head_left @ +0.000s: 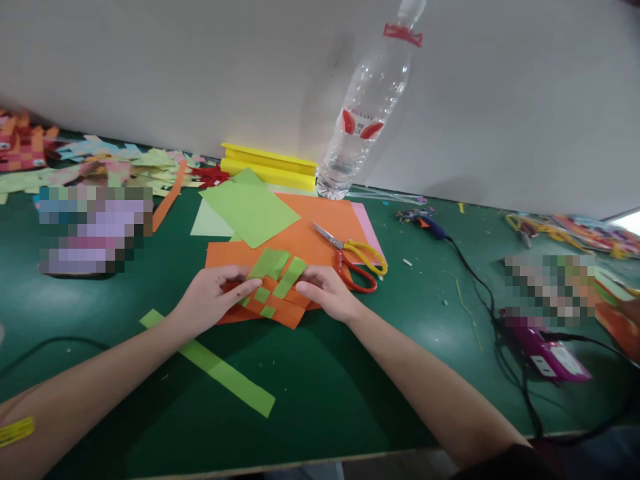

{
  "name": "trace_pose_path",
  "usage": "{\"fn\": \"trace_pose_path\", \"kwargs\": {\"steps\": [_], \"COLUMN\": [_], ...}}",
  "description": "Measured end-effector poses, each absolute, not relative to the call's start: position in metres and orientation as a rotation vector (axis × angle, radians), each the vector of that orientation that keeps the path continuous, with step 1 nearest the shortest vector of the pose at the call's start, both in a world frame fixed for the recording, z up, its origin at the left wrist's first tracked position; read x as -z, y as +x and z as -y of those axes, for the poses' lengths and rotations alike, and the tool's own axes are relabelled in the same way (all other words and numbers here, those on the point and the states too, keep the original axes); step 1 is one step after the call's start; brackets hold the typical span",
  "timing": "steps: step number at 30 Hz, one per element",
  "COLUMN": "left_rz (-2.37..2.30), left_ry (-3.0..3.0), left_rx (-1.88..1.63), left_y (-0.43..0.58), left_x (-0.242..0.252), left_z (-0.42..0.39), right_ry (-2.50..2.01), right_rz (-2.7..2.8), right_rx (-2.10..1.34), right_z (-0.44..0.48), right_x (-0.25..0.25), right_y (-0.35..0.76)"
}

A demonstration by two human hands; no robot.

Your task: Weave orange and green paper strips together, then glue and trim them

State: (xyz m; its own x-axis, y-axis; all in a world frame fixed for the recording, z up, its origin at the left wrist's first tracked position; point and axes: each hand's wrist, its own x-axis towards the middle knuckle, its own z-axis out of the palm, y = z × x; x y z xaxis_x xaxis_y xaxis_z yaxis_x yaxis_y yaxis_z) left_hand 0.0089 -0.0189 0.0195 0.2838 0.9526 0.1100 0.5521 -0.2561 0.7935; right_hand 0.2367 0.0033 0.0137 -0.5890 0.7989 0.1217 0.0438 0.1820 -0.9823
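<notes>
Between left hand (213, 293) and right hand (327, 291): woven paper (277, 288) (orange-green), pinched by both.

I'd call this a craft workroom, from what my camera shows: a green bench (380, 380) with woven paper (273, 291) at its middle, scissors (341, 245), heaped scraps (163, 160) far left and a corded tool (434, 227) to the right.
</notes>
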Motion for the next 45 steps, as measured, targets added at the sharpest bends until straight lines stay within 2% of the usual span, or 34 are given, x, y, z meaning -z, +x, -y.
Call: {"fn": "trace_pose_path", "kwargs": {"steps": [11,35,45], "left_rz": [-1.196,-1.010,-1.047], "left_ry": [1.820,1.825,1.848], "left_rx": [-0.631,-0.751,-0.661], "left_y": [0.014,0.012,0.010], "left_x": [-0.015,-0.010,-0.010], "left_z": [0.019,0.019,0.019], "right_ry": [-0.924,-1.054,-1.047], "right_rz": [1.679,1.778,1.767], "right_rx": [-1.639,-1.490,-1.519], "right_z": [-0.004,-0.005,-0.005], "right_x": [-0.011,-0.009,-0.008], "right_y": [0.233,0.232,0.233]}}
